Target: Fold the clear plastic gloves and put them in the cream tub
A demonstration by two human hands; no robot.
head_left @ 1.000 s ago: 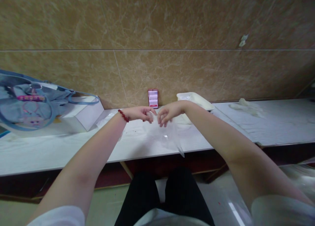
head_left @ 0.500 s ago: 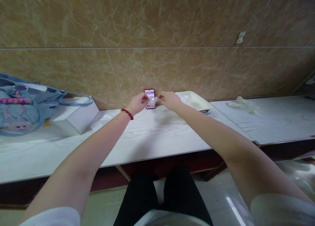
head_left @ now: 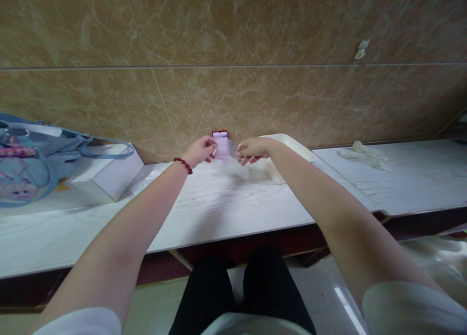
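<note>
A thin, see-through plastic piece (head_left: 226, 165), blurred by motion, spreads between my two hands above the white table. My left hand (head_left: 201, 151), with a red bead bracelet (head_left: 183, 165) at its wrist, pinches its left side. On the other side, my right hand (head_left: 252, 150) has its fingers curled at the plastic's right edge. Behind the plastic a phone with a red edge (head_left: 220, 135) leans against the wall, its screen lit and its lower part veiled. A white tray (head_left: 294, 146) lies just beyond my right hand, partly covered by my forearm.
At the left a light blue bag (head_left: 32, 169) rests by a white box (head_left: 109, 176), with clear plastic (head_left: 145, 181) beside the box. A pale glove-like item (head_left: 365, 156) lies on the table (head_left: 233, 213) at the right. The tiled wall (head_left: 233, 101) rises behind.
The plastic between my hands has spread out and now hangs lower, covering more of the phone. My right hand has tilted downward, and the view has shifted slightly.
</note>
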